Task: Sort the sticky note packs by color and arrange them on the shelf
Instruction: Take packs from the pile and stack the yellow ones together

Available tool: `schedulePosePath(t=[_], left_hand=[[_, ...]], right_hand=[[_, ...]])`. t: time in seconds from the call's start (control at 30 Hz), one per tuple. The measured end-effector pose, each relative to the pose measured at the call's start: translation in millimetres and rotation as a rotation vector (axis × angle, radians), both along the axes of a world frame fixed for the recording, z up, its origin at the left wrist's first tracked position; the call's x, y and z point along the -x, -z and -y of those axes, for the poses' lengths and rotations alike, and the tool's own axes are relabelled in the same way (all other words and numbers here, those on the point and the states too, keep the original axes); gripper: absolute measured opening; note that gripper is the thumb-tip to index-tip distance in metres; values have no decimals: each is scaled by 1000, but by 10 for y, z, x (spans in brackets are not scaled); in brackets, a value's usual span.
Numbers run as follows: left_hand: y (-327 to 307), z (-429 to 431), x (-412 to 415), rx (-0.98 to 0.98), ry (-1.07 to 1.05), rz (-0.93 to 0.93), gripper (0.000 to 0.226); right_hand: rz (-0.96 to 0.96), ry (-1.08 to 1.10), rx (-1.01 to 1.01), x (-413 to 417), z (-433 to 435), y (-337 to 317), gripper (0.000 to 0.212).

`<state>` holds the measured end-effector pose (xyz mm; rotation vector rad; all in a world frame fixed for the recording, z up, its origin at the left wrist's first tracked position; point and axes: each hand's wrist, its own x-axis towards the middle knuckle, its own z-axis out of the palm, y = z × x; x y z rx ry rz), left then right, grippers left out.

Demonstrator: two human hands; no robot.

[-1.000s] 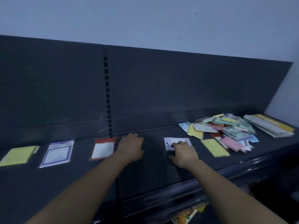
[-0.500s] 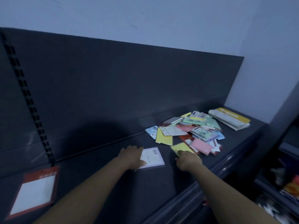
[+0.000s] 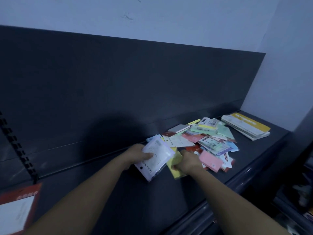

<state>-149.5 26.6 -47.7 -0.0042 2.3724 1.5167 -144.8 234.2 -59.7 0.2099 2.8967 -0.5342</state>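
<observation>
My left hand [image 3: 138, 156] grips a white sticky note pack [image 3: 155, 160] in a clear sleeve, lifted and tilted above the dark shelf [image 3: 105, 197]. Right beside it my right hand [image 3: 187, 161] holds a yellow pack [image 3: 176, 165] by its edge, partly hidden under the white one. A mixed pile of packs [image 3: 208, 139] in pink, green, blue, red and white lies just beyond my right hand. A pink pack [image 3: 210, 161] sits at the pile's near edge.
A red-framed white pack [image 3: 16, 212] lies on the shelf at the far left. A stack of yellow-topped booklets [image 3: 246, 126] rests at the shelf's right end by the wall. The shelf's rounded front rail [image 3: 211, 207] runs diagonally; lower shelves show at the right.
My view swung right toward the pile. My left hand picked the white pack up off the shelf, and my right hand took hold of the yellow pack and drew it closer.
</observation>
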Motion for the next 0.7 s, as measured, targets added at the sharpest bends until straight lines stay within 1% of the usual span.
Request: schedulePosePath(t=[0.07,0.17,0.27,0.37,0.43,0.5,0.6,0.63,0.7], left_hand=[[22,-121,77,-53,-134,5,17],[89,-332,178,-30,-252,17,25],[142,-521,263,-45,-332,17,20],[185,-645,331,-101,-386,45,20],[215,-685,363,-122,-430,76,22],[236,-675,391,-127,-461,118,21],[215,-612,408,-174,-479,197,18],[199,-585,402,-198,-476,231,17],[148,-529,349,-197,-442,317,16]], right_hand=[[33,35,38,91,-40,-17,71],[118,91,127,215,-103,-4,71],[168,85,221,321,-139,1,68],[161,70,285,411,-124,31,57],[142,94,418,481,-117,80,48],[143,144,612,537,-135,121,42],[137,217,820,554,-190,162,26],[125,236,876,546,-196,166,24],[119,251,928,535,-187,185,36]])
